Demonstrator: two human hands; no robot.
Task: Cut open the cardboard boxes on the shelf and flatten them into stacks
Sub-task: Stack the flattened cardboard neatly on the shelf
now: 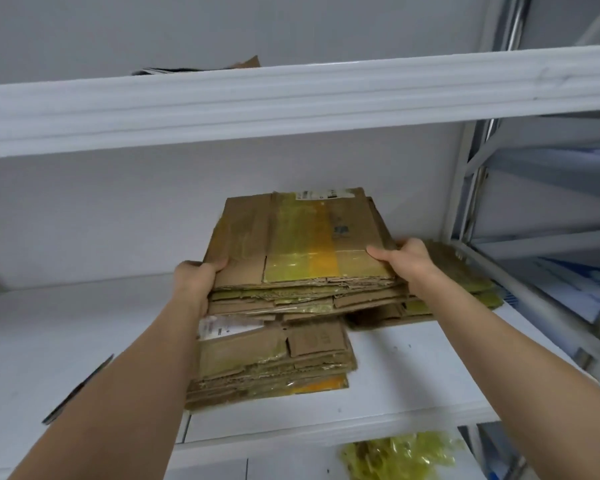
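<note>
On the white shelf I count three stacks of flattened cardboard. My two hands hold the top stack raised: the left hand grips its left edge, the right hand clamps its right edge, thumbs on top. Beneath lies a second stack, and a third sits just right. One dark blade-like tool lies on the shelf's left part. Crumpled yellow tape sits below.

Two bare forearms reach into frame from below, uncovered to the picture's edge, with no sleeve, glove, watch or ring visible; the left hand and right hand show short, unpainted nails on visible fingers.
</note>
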